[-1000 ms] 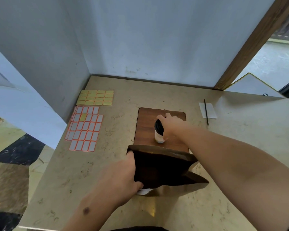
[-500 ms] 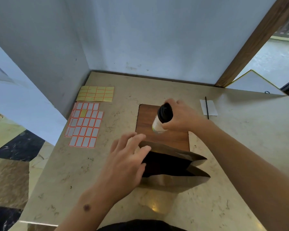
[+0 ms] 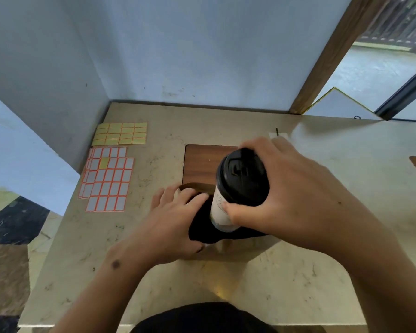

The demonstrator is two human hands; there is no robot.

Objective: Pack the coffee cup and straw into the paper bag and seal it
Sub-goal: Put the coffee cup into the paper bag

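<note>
A: The right hand (image 3: 291,188) is wrapping around the coffee cup (image 3: 235,188), fingers over the black lid, thumb pressing the pale side of the cup. It's closed firmly on it, nothing loose there.

B: And that cup is off the wooden board (image 3: 202,162) now. A second ago it was standing there; half a second ago it was only just lifting. Now it's hanging tilted right over the paper bag (image 3: 202,224), its base dipping toward the dark mouth.

A: So I'd call the pick-up done and the drop-in just starting. I can't tell whether the base is past the rim yet.

B: The left hand (image 3: 175,224) is working too. It's sitting on the bag's left edge, fingers spread and curling over the rim, holding the mouth wide.

A: A moment back that hand was hovering open above the bag, so it has settled into a bracing grip.

B: What about the straw (image 3: 277,131)?

A: Beyond the bag, past the right hand, only its dark tip is peeking out beside a white slip of paper (image 3: 280,135). Untouched, well apart from the bag.

B: And left of the bag, the sheets of stickers (image 3: 106,179) are lying flat on the counter (image 3: 322,272). Probably the seal, I'd guess.

A: So cup going in, straw and sealing to come.
</note>
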